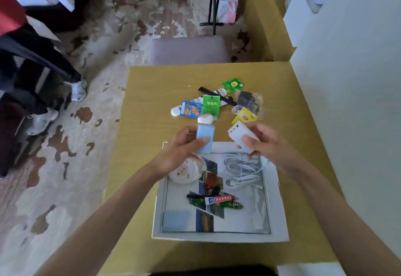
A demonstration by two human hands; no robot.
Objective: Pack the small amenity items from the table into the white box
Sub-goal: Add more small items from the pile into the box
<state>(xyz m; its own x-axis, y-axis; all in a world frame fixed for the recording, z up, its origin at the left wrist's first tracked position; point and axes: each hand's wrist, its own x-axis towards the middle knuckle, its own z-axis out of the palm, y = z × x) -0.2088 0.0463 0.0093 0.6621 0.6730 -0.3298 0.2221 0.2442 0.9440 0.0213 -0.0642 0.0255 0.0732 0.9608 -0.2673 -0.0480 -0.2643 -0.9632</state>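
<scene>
The white box [280, 210] lies open on the wooden table [152, 102], holding a coiled white cable [243, 171], a toothpaste tube [219, 199], a round white packet [186, 171] and a pale blue pack [175, 220]. My left hand [184, 147] grips a light blue small box [206, 136] above the white box's far edge. My right hand [264, 143] holds a white small box [240, 135] beside it. Loose items lie beyond: green sachets [211, 104], a black comb [217, 95], a yellow tea bag [245, 117] and a blue-orange sachet [191, 109].
A grey padded chair seat [188, 50] stands against the table's far side. A person's legs and white shoes [78, 90] are at the left on patterned carpet. A white wall or cabinet [347, 80] borders the table on the right.
</scene>
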